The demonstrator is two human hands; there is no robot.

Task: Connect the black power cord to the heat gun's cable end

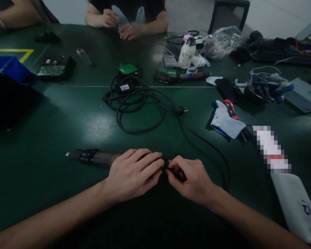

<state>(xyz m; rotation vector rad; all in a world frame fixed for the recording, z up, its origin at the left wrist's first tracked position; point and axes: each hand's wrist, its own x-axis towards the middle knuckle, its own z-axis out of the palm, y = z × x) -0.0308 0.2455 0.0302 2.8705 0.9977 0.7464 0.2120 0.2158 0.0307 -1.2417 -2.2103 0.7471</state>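
An electric screwdriver with a dark brown body and a black nose lies on the green table, its metal tip pointing left. Over the rear half of its body lies my left hand, fingers wrapped round it and hiding that part. My right hand pinches a small black cable end against the screwdriver's tail; the fingers cover most of the joint. The black power cord curves from the coil down toward my right hand. Beyond my hands, the coiled cord surrounds a black adapter box with a white label.
A white glove, a red-handled tool and a white device lie to the right. Farther back are a second screwdriver, a bottle and circuit boards. A co-worker's hands are across the table.
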